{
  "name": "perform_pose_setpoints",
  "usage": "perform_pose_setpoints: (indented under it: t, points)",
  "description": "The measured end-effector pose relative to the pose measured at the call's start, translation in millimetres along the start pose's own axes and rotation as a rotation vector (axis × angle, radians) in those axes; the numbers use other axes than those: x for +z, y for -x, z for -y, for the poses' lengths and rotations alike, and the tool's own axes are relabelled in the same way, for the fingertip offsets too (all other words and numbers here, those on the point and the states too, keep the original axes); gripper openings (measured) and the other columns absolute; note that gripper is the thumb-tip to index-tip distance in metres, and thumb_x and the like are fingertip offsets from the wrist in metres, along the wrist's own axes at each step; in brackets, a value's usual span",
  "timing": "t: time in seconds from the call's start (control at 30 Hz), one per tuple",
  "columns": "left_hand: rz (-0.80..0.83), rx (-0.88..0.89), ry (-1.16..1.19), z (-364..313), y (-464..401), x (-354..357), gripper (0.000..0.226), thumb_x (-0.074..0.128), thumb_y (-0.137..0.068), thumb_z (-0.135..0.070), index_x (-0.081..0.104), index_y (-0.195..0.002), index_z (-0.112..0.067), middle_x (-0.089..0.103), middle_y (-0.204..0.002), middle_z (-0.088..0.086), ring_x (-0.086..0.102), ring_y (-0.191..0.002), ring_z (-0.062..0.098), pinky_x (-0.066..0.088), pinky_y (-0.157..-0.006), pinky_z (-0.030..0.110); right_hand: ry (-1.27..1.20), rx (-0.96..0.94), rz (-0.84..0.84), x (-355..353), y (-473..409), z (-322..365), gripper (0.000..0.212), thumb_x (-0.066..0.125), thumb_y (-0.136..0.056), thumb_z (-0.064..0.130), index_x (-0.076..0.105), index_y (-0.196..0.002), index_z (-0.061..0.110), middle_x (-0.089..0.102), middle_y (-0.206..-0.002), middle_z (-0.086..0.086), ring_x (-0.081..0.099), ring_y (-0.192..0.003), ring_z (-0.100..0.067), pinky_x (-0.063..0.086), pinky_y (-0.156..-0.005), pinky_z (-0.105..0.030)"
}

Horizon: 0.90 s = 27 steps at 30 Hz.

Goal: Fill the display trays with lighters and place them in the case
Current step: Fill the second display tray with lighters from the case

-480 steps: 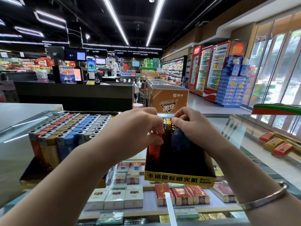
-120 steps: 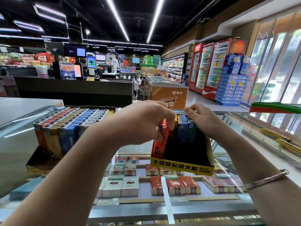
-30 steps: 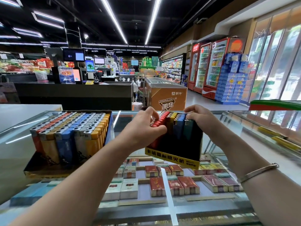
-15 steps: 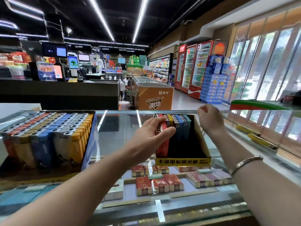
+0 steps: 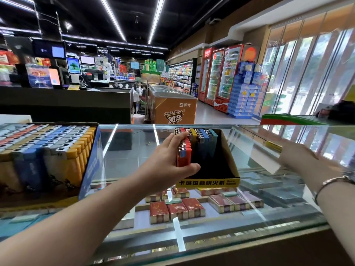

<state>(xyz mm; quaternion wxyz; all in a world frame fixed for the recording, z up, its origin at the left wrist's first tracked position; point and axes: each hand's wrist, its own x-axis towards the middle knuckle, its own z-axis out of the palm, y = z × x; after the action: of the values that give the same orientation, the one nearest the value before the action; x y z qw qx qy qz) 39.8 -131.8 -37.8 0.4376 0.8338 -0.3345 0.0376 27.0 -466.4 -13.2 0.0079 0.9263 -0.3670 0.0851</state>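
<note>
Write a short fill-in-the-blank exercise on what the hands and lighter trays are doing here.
1. The left hand grips the ____ lighters in the black tray.
2. The tray's front strip is coloured ____.
3. The full tray sits to the black tray's ____.
4. The right hand holds ____.

Missing: red; yellow; left; nothing

Right hand (image 5: 295, 156) has left the upright coloured plastic lighters (image 5: 197, 140) and swung out to the right, blurred, above the glass surface (image 5: 134, 143). Black cardboard display tray with yellow front strip (image 5: 209, 182), tilted up earlier, now sits flat. Left hand (image 5: 169, 162) alone grips the red row.
</note>
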Motion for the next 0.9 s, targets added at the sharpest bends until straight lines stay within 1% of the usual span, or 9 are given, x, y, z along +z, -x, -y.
perform_pose_setpoints:
  t: [0.1,0.27,0.4,0.47,0.53,0.6,0.73,0.8,0.9]
  points:
    - [-0.003,-0.004,-0.009,1.2,-0.3,0.4,0.075,0.066,-0.072,-0.053,0.017,-0.129,-0.055,0.025,-0.14,-0.017,0.039,-0.12,0.02,0.048,-0.095,0.043,-0.024,-0.035,0.034,0.4,-3.6,-1.5,0.03,0.054,-0.088,0.01,0.054,-0.117,0.001,0.056,-0.101,-0.013,0.055,-0.088,-0.026,0.049,-0.073,-0.033]
    - [0.005,-0.013,-0.02,1.0,-0.5,1.3,0.077,0.061,-0.065,-0.061,0.017,-0.128,-0.057,0.022,-0.14,-0.022,0.038,-0.124,0.021,0.047,-0.095,0.042,-0.066,-0.008,-0.15,12.5,-6.7,8.0,0.045,0.054,-0.087,0.007,0.041,-0.13,0.003,0.031,-0.137,-0.023,0.037,-0.119,-0.041,0.042,-0.09,-0.049]
    - [-0.011,-0.006,-0.064,3.8,-1.0,2.2,0.08,0.061,-0.067,-0.061,0.015,-0.131,-0.054,0.008,-0.145,-0.027,0.022,-0.135,0.024,0.036,-0.105,0.047,-0.015,-0.048,0.013,14.5,-20.1,12.2,0.052,0.061,-0.083,0.017,0.04,-0.129,0.007,0.046,-0.127,-0.019,0.045,-0.115,-0.038,0.044,-0.093,-0.047]
    - [-0.044,0.086,-0.2,3.5,-1.9,2.1,0.075,0.058,-0.07,-0.063,0.016,-0.131,-0.051,-0.013,-0.142,-0.039,0.0,-0.136,0.002,0.021,-0.108,0.041,-0.025,-0.073,0.049,14.6,-24.9,12.9,0.052,0.062,-0.081,0.018,0.04,-0.127,0.008,0.051,-0.121,-0.016,0.051,-0.108,-0.035,0.047,-0.09,-0.046]
    - [-0.046,0.158,-0.293,2.2,-4.4,-0.5,0.073,0.053,-0.07,-0.066,0.018,-0.131,-0.047,-0.026,-0.134,-0.046,-0.01,-0.133,-0.008,0.017,-0.107,0.039,0.034,-0.12,0.004,16.0,-27.9,15.6,0.049,0.061,-0.083,0.018,0.041,-0.126,0.007,0.053,-0.115,-0.015,0.054,-0.101,-0.032,0.05,-0.087,-0.043]
    - [-0.007,0.157,-0.318,-0.2,-6.1,-4.9,0.069,0.05,-0.069,-0.068,0.019,-0.127,-0.048,-0.017,-0.133,-0.05,-0.011,-0.135,-0.009,0.016,-0.109,0.039,0.088,-0.177,-0.051,18.7,-28.2,20.3,0.041,0.055,-0.089,0.019,0.04,-0.124,0.007,0.056,-0.109,-0.015,0.056,-0.096,-0.03,0.051,-0.084,-0.043]
    - [-0.023,0.193,-0.445,-5.2,-6.4,-12.8,0.065,0.044,-0.068,-0.075,0.022,-0.124,-0.052,0.024,-0.14,-0.032,0.03,-0.118,-0.002,0.031,-0.091,0.025,0.104,-0.253,-0.125,20.9,-22.6,28.4,0.047,0.046,-0.093,0.015,0.025,-0.135,0.019,0.061,-0.104,-0.009,0.057,-0.081,-0.024,0.049,-0.066,-0.033]
    - [-0.036,0.208,-0.537,-8.4,-6.3,-15.0,0.063,0.038,-0.068,-0.078,0.026,-0.123,-0.05,0.03,-0.139,-0.026,0.034,-0.106,-0.003,0.031,-0.08,0.02,0.07,-0.282,-0.137,17.0,-17.6,33.6,0.037,0.042,-0.091,0.013,0.034,-0.124,0.028,0.059,-0.09,-0.005,0.056,-0.072,-0.021,0.047,-0.06,-0.03]
    - [-0.054,0.2,-0.65,-14.4,-5.7,-18.8,0.059,0.029,-0.072,-0.079,0.033,-0.119,-0.044,0.038,-0.132,-0.023,0.034,-0.094,-0.003,0.026,-0.065,0.01,-0.18,-0.352,-0.077,7.1,-9.0,50.3,0.012,0.045,-0.087,0.016,0.053,-0.094,0.023,0.058,-0.087,-0.006,0.056,-0.076,-0.024,0.051,-0.071,-0.036]
